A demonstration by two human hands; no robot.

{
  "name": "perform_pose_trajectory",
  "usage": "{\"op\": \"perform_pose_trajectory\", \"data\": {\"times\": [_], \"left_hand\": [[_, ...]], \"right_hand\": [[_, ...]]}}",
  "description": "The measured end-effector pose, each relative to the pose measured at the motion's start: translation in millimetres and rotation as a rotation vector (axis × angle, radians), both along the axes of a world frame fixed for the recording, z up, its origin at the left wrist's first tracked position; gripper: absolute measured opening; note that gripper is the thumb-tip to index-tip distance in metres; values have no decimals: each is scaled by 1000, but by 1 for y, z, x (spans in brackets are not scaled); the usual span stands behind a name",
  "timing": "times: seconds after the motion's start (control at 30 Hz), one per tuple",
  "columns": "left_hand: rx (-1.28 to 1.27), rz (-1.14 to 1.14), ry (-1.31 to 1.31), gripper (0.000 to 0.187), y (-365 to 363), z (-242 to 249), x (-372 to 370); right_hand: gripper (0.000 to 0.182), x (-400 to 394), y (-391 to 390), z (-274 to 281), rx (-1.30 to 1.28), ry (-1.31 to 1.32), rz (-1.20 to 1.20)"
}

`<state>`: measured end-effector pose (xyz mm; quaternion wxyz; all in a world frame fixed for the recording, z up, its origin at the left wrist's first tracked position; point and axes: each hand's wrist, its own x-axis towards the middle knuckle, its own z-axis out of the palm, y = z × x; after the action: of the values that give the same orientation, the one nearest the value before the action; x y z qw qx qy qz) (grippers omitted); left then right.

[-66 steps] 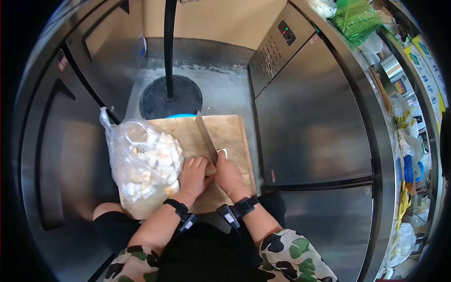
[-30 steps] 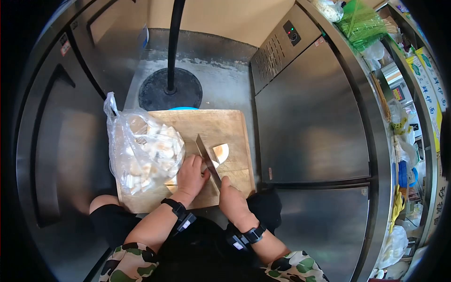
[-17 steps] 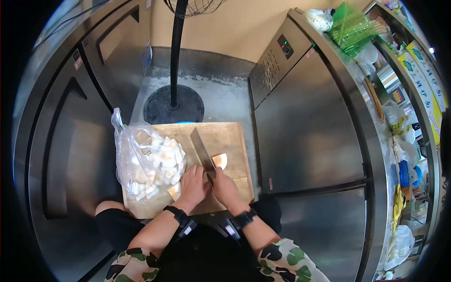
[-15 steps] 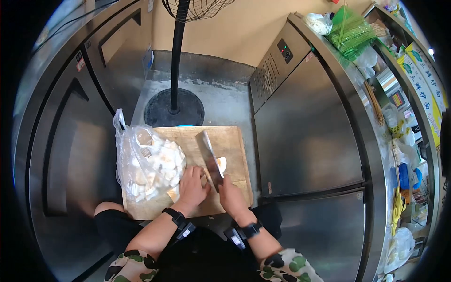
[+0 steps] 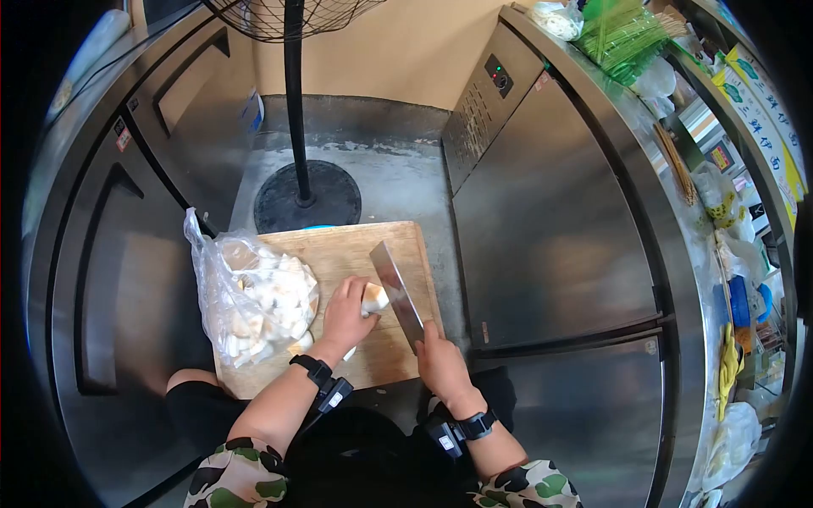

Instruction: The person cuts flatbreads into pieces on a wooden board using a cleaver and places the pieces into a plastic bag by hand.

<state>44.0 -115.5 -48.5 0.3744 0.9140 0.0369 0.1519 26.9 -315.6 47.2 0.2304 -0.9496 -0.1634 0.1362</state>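
Observation:
On the wooden cutting board [image 5: 343, 241], my left hand [image 5: 345, 315] is closed around a white chunk with a browned face [image 5: 373, 298]. My right hand [image 5: 442, 362] grips the handle of a cleaver [image 5: 395, 288], whose broad blade slants up and left, just right of the chunk. A clear plastic bag [image 5: 222, 254] lies at the board's left, full of cut white pieces [image 5: 275, 300], some with browned sides. A browned white piece [image 5: 301, 343] sits beside the bag, and a small white sliver [image 5: 350, 353] shows below my left hand.
A fan stand [image 5: 296, 110] with a round black base [image 5: 306, 196] stands behind the board. Steel cabinets flank both sides, a left one [image 5: 127, 279] and a right one [image 5: 550, 220]. The right counter holds green-wrapped skewers [image 5: 622, 42], bags and a yellow cloth [image 5: 728, 364].
The cleaver and my right hand have shifted right and lower. My left hand has moved up the board and now holds the browned white chunk. The camera view has shifted slightly.

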Motion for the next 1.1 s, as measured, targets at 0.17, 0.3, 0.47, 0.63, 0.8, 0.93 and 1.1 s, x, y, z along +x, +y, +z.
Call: {"op": "perform_pose_trajectory", "data": {"times": [0.17,0.3,0.47,0.63,0.8,0.93,1.1], "left_hand": [[-169,33,78,47,3,5,-2],[-147,39,78,41,3,5,0],[-28,25,65,34,5,2,4],[1,34,79,33,3,-3,7],[46,72,60,35,3,-1,12],[65,39,61,37,1,-9,9],[98,-2,-54,43,8,10,-4]], "right_hand": [[22,8,12,-9,-79,36,57],[26,10,20,-7,-203,29,104],[33,13,30,-10,-252,101,117],[30,26,34,-19,-254,123,133],[23,39,48,-25,-215,107,124],[27,66,76,-51,-25,-18,102],[34,71,76,-61,14,-75,122]]}}
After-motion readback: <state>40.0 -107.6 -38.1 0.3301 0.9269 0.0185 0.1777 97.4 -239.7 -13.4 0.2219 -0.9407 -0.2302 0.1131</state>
